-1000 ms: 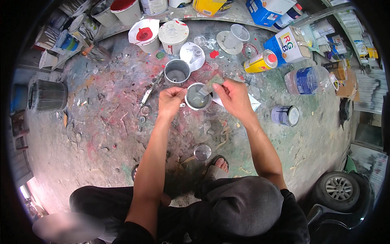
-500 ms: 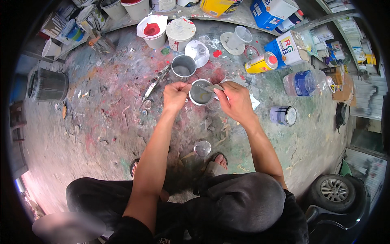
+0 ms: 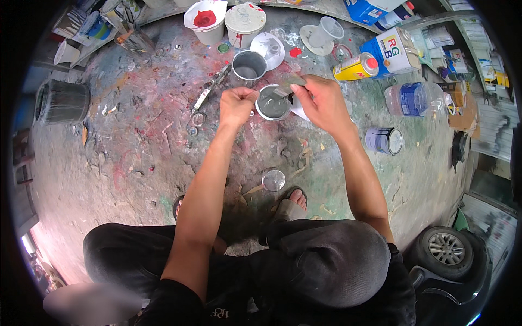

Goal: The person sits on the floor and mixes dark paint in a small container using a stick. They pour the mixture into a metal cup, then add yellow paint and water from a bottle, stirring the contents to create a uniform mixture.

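Observation:
A small white-rimmed tub of grey paint [image 3: 272, 107] stands on the stained floor in front of me. Its left rim is pinched between the thumb and fingers of my left hand [image 3: 237, 107]. My right hand [image 3: 328, 104] is closed on a flat grey scraper [image 3: 291, 85], whose paint-smeared blade slants over the far right of the tub's opening. Just beyond the tub stands a larger metal can [image 3: 249, 66], grey inside. A spray gun or similar metal tool [image 3: 211, 88] lies left of it. Part of a white sheet [image 3: 299, 110] shows beneath my right hand.
Farther off are a white bucket with red paint [image 3: 211, 33], a lidded white bucket [image 3: 244, 27] and a clear plastic cup [image 3: 328, 31]. To the right are a yellow can [image 3: 354, 67], a plastic jug [image 3: 416, 99] and a paint tin [image 3: 384, 140]. A clear round lid [image 3: 273, 180] lies near my feet.
The scraper has come up out of the tub's paint, and more of its blade shows. My right hand has risen with it. My left hand keeps its hold on the rim.

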A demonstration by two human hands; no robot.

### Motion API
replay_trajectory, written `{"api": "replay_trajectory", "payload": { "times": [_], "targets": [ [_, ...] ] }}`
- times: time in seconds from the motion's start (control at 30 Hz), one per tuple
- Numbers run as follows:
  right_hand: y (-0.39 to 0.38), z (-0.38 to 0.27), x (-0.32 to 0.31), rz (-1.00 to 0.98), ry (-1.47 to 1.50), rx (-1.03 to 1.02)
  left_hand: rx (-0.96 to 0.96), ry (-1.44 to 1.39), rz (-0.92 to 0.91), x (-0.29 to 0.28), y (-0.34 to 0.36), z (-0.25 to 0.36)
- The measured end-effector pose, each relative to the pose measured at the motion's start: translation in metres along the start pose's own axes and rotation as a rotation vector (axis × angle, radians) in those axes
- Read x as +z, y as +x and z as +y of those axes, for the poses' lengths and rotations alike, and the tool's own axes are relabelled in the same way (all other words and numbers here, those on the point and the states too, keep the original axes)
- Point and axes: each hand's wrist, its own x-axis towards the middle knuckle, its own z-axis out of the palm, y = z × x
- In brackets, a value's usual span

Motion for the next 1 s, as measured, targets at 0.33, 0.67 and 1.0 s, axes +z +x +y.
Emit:
{"api": "replay_trajectory", "payload": {
  "times": [0.33,0.67,1.0],
  "targets": [
    [-0.007,-0.007,-0.002,-0.032,0.073,0.011,0.005,0.055,0.005,0.003,-0.011,0.016],
    [-0.003,0.017,-0.002,-0.061,0.042,0.027,-0.009,0.05,-0.006,0.002,-0.014,0.026],
    [0.012,0.0,-0.017,0.018,0.052,-0.005,-0.006,0.023,-0.005,-0.003,-0.01,0.013]
  ]
}}
